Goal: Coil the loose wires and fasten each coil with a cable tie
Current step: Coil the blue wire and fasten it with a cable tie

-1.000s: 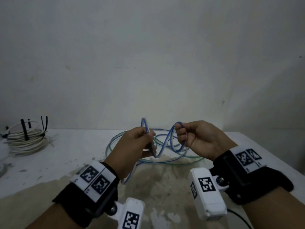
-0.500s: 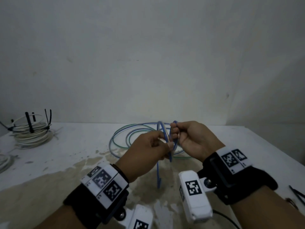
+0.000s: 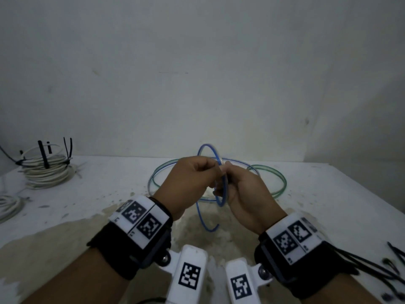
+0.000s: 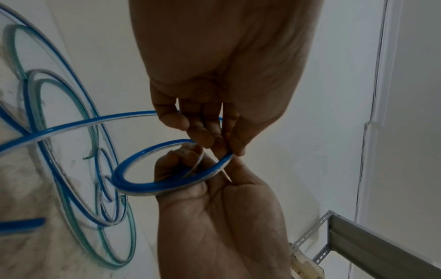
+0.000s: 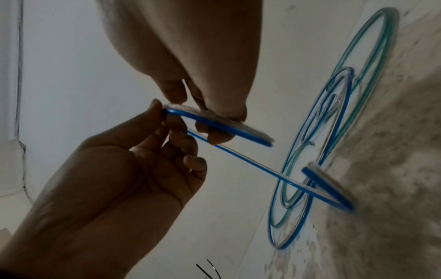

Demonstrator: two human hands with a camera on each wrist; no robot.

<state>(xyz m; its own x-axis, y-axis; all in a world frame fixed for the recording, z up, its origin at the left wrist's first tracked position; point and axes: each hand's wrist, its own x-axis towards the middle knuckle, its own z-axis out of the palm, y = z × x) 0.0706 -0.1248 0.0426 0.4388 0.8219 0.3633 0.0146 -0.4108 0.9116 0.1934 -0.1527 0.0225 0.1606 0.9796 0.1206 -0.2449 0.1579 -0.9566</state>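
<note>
A blue wire [image 3: 224,195] runs from loose rings on the white table [image 3: 328,205] up to my hands. My left hand [image 3: 215,174] and right hand [image 3: 225,172] meet above the table's middle, and both pinch a small coil of that blue wire [image 4: 167,188]. One ring of it rises above my knuckles and its free end hangs below. In the left wrist view my left hand [image 4: 214,143] pinches the coil from above. In the right wrist view my right hand [image 5: 210,128] does the same. A green wire [image 3: 283,183] lies in rings under the blue one.
A white wire coil [image 3: 47,170] bound with black cable ties sits at the back left. More white wire [image 3: 8,205] lies at the left edge. Loose black cable ties [image 3: 394,260] lie at the front right. A wall stands right behind the table.
My hands, apart a second ago with a bend of blue wire in each, have come together. The two bends now overlap into one small coil, and the free end hangs lower.
</note>
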